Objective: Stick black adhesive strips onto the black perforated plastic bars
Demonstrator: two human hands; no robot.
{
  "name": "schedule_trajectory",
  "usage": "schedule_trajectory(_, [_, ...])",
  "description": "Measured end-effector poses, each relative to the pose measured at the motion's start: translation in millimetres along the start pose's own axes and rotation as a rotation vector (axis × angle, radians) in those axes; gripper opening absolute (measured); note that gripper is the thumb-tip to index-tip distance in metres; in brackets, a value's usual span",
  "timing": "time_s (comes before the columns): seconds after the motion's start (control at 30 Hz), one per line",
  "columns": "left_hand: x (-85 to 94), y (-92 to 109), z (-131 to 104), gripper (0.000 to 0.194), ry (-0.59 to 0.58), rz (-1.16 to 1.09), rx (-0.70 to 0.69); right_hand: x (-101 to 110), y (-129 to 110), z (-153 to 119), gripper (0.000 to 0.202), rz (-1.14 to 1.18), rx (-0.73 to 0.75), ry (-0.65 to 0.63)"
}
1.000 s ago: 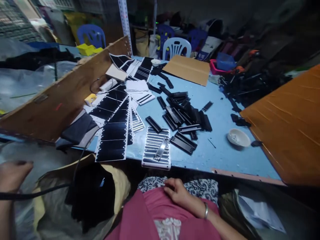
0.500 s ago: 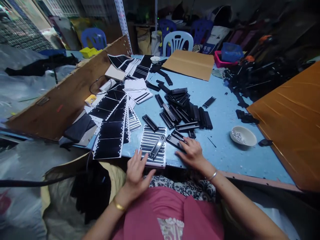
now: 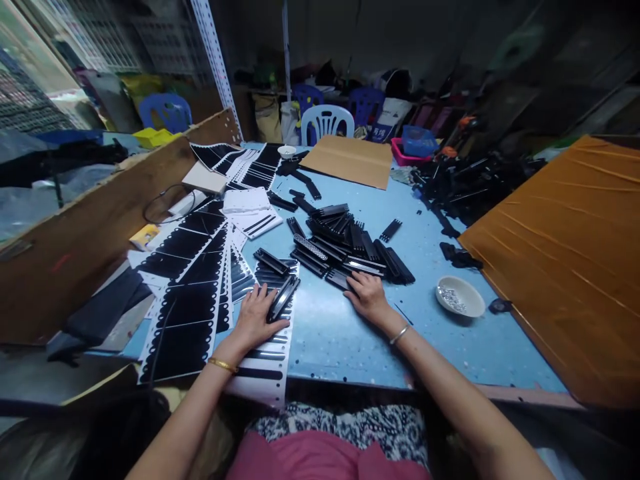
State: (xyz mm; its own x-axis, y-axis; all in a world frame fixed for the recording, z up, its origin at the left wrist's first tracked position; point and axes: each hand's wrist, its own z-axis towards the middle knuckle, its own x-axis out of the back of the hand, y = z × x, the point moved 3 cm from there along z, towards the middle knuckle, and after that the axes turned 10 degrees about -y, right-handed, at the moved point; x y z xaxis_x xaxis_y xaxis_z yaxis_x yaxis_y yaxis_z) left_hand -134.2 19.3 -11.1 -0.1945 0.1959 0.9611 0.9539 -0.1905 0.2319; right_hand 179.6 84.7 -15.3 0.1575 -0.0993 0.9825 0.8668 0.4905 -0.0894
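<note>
My left hand [image 3: 254, 316] lies with fingers spread on a white sheet [image 3: 265, 383] of black adhesive strips, which hangs over the table's front edge. Beside its fingertips rests a slim black plastic bar [image 3: 283, 298], and a second black bar [image 3: 271, 261] lies across the sheet's far end. On the right, the fingers of my right hand [image 3: 369, 297] are stretched out and touch a flat black piece [image 3: 339, 279] at the near side of a pile of black bars [image 3: 340, 233]. A perforated piece [image 3: 311, 247] sits among them.
Fanned sheets with black patches [image 3: 183, 327] cover the left side, beside a wooden board [image 3: 100, 200]. A white bowl of small shiny parts [image 3: 460, 297] stands at right. Brown cardboard [image 3: 350, 160] lies at the back, and an orange-brown panel [image 3: 550, 267] borders the right side.
My left hand has moved forward onto the strip sheet, which has slid toward me and over the edge. My right hand has pushed the near black pieces closer to the pile. The view has shifted.
</note>
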Motion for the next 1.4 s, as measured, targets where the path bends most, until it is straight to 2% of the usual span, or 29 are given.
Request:
schedule_trajectory(0.1, [2.6, -3.8, 2.6, 0.067, -0.012, -0.002, -0.006, 3.6, 10.6, 10.1, 0.035, 0.021, -0.016, -0.04])
schedule_trajectory(0.23, [5.9, -2.1, -2.4, 0.047, 0.002, -0.008, 0.009, 16.8, 7.5, 9.3, 0.035, -0.006, -0.043, -0.108])
schedule_trajectory(0.33, [11.4, 10.9, -5.2, 0.042, 0.087, -0.05, -0.021, 32.8, 1.6, 11.8, 0.03, 0.023, -0.001, -0.078])
schedule_trajectory(0.4, [14.0, 28.3, -2.1, 0.044, 0.131, -0.105, -0.097, 45.5, 1.2, 26.6, 0.028, 0.048, 0.036, -0.038])
schedule_trajectory(0.5, [13.1, 61.6, 13.2, 0.052, 0.06, -0.178, -0.254, 62.5, 5.8, 77.6, 0.028, 0.065, 0.009, -0.037])
schedule_trajectory(0.6, [9.1, 86.2, 33.0, 0.054, -0.088, -0.19, -0.39, 68.0, 7.8, 156.4, 0.026, 0.05, -0.052, -0.112])
schedule_trajectory(0.67, [6.3, 89.8, 42.7, 0.059, -0.138, -0.23, -0.429, 62.7, 4.8, 214.9, 0.025, 0.046, -0.059, -0.146])
schedule_trajectory(0.73, [2.1, 84.4, 48.6, 0.068, -0.128, -0.294, -0.441, 50.1, 0.2, 271.2, 0.023, 0.05, -0.073, -0.179])
schedule_trajectory(0.83, [-13.2, 71.4, 55.5, 0.072, -0.044, -0.327, -0.493, 23.2, -3.3, 339.5, 0.021, 0.067, -0.137, -0.243])
schedule_trajectory(0.93, [-41.1, 66.2, 65.9, 0.06, 0.127, -0.232, -0.62, 0.0, 6.2, 378.0, 0.031, 0.105, -0.22, -0.309])
schedule_trajectory(1.0, [-61.4, 67.5, 73.6, 0.046, 0.285, -0.158, -0.645, -5.9, 21.6, 387.7, 0.03, 0.141, -0.276, -0.334])
schedule_trajectory(1.07, [-77.8, 71.4, 79.0, 0.036, 0.41, -0.105, -0.619, -2.8, 39.9, 389.3, 0.026, 0.184, -0.324, -0.333])
schedule_trajectory(1.17, [-88.0, 77.6, 80.9, 0.027, 0.531, -0.077, -0.57, 9.1, 55.9, 387.1, 0.029, 0.259, -0.34, -0.31])
schedule_trajectory(1.27, [-83.8, 79.2, 79.2, 0.012, 0.662, -0.1, -0.525, 12.6, 45.8, 389.5, 0.028, 0.295, -0.305, -0.299])
schedule_trajectory(1.4, [-79.5, 79.3, 79.8, 0.001, 0.783, -0.102, -0.517, -4.6, 4.3, 401.4, 0.019, 0.202, -0.244, -0.327])
